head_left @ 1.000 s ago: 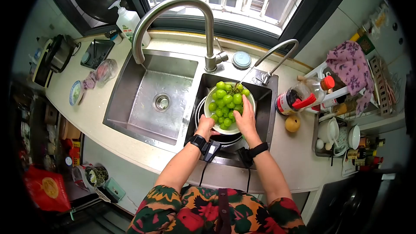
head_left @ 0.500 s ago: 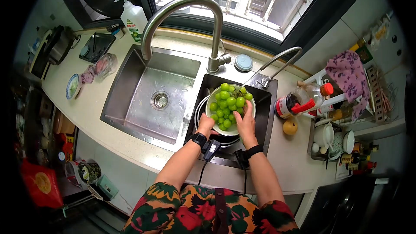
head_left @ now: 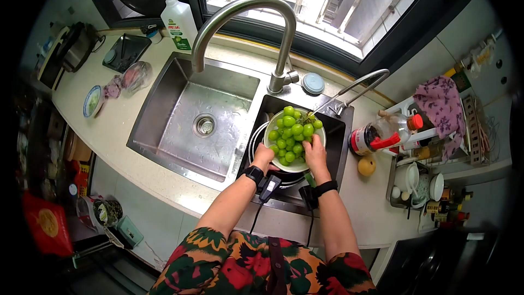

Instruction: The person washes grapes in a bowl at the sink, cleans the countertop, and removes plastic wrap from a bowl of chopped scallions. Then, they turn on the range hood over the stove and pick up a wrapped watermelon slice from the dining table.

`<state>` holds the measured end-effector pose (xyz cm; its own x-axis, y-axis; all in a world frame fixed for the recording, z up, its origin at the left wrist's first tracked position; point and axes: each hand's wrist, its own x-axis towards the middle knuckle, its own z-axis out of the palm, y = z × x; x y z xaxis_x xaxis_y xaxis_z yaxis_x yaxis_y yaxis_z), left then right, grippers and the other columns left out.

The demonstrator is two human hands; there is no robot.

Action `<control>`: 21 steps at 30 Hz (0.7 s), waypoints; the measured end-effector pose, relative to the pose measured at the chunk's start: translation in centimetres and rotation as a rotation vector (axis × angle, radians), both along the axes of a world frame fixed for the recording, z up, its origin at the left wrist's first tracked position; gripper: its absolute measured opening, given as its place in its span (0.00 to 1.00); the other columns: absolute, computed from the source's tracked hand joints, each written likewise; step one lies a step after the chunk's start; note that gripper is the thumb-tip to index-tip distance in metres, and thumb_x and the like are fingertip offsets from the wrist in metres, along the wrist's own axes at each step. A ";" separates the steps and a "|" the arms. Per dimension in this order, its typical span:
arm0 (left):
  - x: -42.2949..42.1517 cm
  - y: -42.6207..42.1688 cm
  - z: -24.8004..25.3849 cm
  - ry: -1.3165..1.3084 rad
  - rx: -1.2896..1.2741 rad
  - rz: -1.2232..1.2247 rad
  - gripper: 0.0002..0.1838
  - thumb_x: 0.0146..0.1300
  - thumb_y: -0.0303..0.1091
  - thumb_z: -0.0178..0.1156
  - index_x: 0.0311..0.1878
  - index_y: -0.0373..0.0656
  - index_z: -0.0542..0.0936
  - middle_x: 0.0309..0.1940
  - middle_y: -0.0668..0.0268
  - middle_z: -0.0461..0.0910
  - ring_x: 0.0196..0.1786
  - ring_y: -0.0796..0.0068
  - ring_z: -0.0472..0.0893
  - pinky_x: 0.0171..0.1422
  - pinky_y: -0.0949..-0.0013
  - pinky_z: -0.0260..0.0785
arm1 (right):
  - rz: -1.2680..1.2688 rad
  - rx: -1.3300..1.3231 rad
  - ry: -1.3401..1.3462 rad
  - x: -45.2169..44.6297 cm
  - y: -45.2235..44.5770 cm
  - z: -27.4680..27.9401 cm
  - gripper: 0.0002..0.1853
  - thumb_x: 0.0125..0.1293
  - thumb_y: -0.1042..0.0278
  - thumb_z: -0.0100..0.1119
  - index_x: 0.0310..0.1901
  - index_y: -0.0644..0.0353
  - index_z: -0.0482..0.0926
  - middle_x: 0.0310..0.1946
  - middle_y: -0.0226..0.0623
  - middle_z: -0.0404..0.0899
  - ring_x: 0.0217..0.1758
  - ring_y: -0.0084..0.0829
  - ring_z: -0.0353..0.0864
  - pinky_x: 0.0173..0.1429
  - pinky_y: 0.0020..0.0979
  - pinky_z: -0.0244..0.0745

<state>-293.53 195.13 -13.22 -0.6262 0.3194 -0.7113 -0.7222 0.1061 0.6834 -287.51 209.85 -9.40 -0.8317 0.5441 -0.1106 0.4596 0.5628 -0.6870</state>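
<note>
A pale bowl (head_left: pixel 267 136) full of green grapes (head_left: pixel 289 134) is tilted in the right-hand sink basin (head_left: pixel 339 127). My left hand (head_left: pixel 263 158) is closed on the bowl's lower left rim, its fingers partly hidden beneath. At the lower right, my right hand (head_left: pixel 316 158) reaches over the rim with its fingers bent against the grapes. Under the bowl, the edges of a larger round pot or basin (head_left: pixel 254 143) show. The thin curved tap (head_left: pixel 357 79) has its tip above the grapes at the bowl's far right.
The left basin (head_left: pixel 185 153) has a drain, with a large steel faucet (head_left: pixel 245 1) arching over it. Right of the sink stand a bottle with a red cap (head_left: pixel 406 125) and a round tan fruit (head_left: pixel 366 166). A white pump bottle (head_left: pixel 179 24) is by the window.
My right hand's fingers have drawn in and bent more among the grapes. My left hand keeps its hold on the bowl. The whole view has shifted slightly.
</note>
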 end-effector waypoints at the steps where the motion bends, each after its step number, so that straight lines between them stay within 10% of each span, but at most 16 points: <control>1: 0.1 0.0 0.5 -0.022 0.001 0.007 0.18 0.57 0.25 0.43 0.53 0.41 0.67 0.39 0.58 0.76 0.31 0.65 0.81 0.21 0.66 0.76 | 0.001 0.000 0.001 -0.2 0.0 0.0 0.17 0.57 0.61 0.51 0.46 0.60 0.68 0.38 0.52 0.75 0.44 0.51 0.73 0.44 0.42 0.67; 11: -0.1 0.5 -0.3 -0.081 0.020 0.070 0.19 0.58 0.27 0.45 0.54 0.40 0.61 0.43 0.54 0.72 0.35 0.56 0.79 0.26 0.53 0.75 | -0.053 0.053 0.035 -1.9 0.0 0.7 0.13 0.62 0.60 0.41 0.39 0.61 0.70 0.31 0.53 0.75 0.39 0.53 0.73 0.41 0.47 0.66; 21: 1.1 0.5 2.6 -0.023 0.074 0.091 0.26 0.50 0.19 0.41 0.56 0.40 0.63 0.43 0.57 0.75 0.38 0.62 0.80 0.27 0.64 0.77 | -0.015 0.257 0.433 -1.8 -0.4 0.7 0.09 0.55 0.67 0.55 0.33 0.65 0.72 0.30 0.44 0.76 0.33 0.41 0.75 0.38 0.35 0.69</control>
